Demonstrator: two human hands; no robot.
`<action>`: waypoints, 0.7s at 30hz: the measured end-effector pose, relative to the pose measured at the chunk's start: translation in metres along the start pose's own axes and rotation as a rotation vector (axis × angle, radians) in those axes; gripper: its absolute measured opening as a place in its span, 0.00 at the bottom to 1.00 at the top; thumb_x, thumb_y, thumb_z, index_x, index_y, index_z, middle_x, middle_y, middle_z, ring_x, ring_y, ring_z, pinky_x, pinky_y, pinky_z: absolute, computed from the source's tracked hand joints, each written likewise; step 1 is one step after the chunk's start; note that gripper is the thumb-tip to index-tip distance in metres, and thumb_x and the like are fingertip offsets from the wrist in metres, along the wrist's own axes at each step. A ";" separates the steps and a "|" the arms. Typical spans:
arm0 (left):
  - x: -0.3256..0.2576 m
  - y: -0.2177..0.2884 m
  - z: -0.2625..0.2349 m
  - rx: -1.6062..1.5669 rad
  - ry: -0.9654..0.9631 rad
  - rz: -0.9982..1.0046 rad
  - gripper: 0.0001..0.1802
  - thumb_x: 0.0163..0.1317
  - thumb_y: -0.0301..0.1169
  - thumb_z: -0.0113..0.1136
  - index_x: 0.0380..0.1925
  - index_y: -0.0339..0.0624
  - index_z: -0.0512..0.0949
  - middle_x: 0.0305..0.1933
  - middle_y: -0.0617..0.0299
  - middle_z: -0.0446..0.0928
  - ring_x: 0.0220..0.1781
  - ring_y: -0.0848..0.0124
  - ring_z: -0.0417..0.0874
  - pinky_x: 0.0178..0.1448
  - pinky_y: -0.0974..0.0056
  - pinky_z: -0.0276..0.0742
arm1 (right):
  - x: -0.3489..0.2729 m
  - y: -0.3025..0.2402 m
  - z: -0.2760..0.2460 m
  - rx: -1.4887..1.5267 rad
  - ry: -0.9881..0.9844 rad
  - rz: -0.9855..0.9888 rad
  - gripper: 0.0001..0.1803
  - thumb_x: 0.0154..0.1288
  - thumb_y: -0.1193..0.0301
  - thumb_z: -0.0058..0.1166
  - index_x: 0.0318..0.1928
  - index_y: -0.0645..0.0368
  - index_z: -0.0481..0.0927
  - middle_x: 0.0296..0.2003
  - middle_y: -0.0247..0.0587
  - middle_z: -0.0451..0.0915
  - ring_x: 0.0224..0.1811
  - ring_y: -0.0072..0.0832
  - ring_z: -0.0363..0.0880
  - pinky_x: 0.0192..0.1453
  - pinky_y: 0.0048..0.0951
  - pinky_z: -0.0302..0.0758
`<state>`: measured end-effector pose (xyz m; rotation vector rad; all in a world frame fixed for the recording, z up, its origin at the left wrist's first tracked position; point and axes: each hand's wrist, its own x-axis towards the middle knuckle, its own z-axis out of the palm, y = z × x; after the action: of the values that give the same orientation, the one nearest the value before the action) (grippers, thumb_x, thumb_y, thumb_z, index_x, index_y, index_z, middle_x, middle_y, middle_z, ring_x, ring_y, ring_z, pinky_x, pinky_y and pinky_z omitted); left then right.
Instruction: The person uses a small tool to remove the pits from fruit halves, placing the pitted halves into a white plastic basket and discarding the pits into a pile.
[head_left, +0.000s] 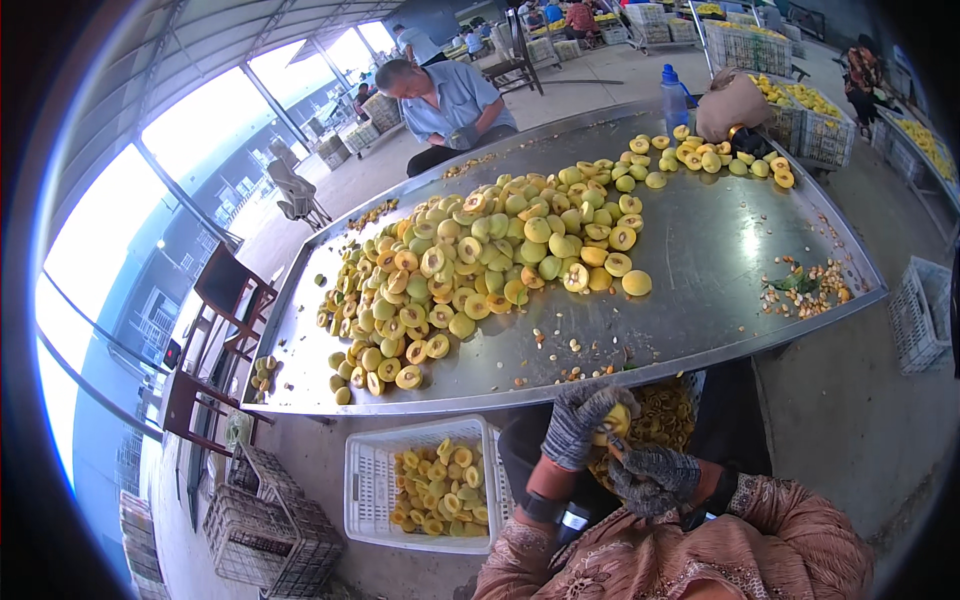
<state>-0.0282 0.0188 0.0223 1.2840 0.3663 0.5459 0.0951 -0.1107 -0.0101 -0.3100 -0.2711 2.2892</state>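
My left hand (580, 428), in a grey knit glove, grips a yellow peach half (614, 424) just off the table's near edge. Close below it, my gloved right hand (652, 478) is closed, its fingers toward the fruit. Something thin and brownish (617, 446) shows at its fingertips, too small to name for sure. Under both hands lies a container of brown-yellow fruit scraps (664, 415), partly hidden. Ahead on the metal table (700, 290) is a large heap of yellow-green peach halves (480, 250), many with the cut face showing.
A white crate (362, 490) with hollowed peach halves stands on the floor at left. Pits and leaves (805, 290) lie on the table's right side. A blue bottle (674, 100) and brown bag (730, 105) stand at the far edge. Another person (445, 105) sits across the table.
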 end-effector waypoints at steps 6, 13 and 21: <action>-0.004 -0.009 0.006 -0.058 0.174 0.085 0.14 0.58 0.34 0.50 0.30 0.32 0.77 0.30 0.57 0.78 0.31 0.72 0.77 0.39 0.69 0.73 | -0.004 -0.014 0.017 -0.319 0.230 -0.026 0.15 0.62 0.59 0.47 0.41 0.57 0.71 0.18 0.28 0.64 0.14 0.18 0.61 0.15 0.17 0.58; -0.008 -0.029 0.024 -0.204 0.189 0.367 0.17 0.57 0.39 0.50 0.31 0.33 0.75 0.33 0.56 0.77 0.33 0.70 0.77 0.41 0.66 0.73 | 0.000 0.005 -0.015 0.115 -0.122 0.205 0.17 0.60 0.56 0.48 0.39 0.57 0.71 0.23 0.32 0.69 0.20 0.18 0.66 0.22 0.18 0.63; -0.045 -0.005 -0.042 0.980 0.719 0.431 0.12 0.45 0.28 0.61 0.32 0.42 0.73 0.32 0.59 0.77 0.33 0.65 0.78 0.39 0.64 0.73 | 0.004 0.019 -0.210 -1.997 0.414 0.130 0.29 0.63 0.52 0.38 0.61 0.52 0.58 0.28 0.51 0.75 0.29 0.41 0.74 0.39 0.33 0.71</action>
<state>-0.0869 0.0262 0.0053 2.1030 1.0532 1.2990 0.1436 -0.1004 -0.2148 -1.6690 -2.2022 1.1482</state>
